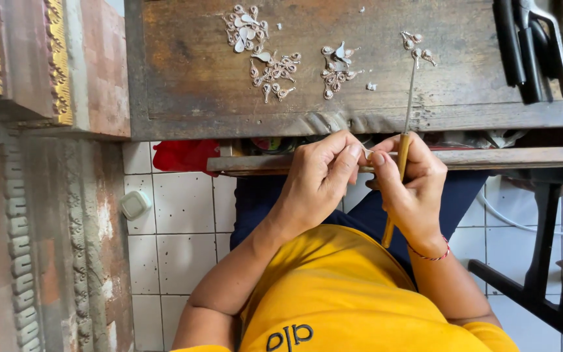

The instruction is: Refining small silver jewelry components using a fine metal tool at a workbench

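Note:
My left hand (324, 173) pinches a tiny silver piece (367, 153) between thumb and forefinger, just in front of the wooden bench's edge (360, 120). My right hand (412, 186) touches that same piece with its fingertips and grips a thin tool with a yellow wooden handle (395, 195). The tool's metal shaft (411, 91) points up over the bench. Both hands meet above my lap. Small silver filigree pieces lie in clusters on the bench top (272, 68), (337, 72), (417, 45).
Black-handled pliers (529, 45) lie at the bench's far right. A lower wooden ledge (262, 163) runs under the bench, with red cloth (184, 156) behind it. White floor tiles (177, 221) lie below, a carved wall (53, 228) stands left, and a black metal frame (542, 261) right.

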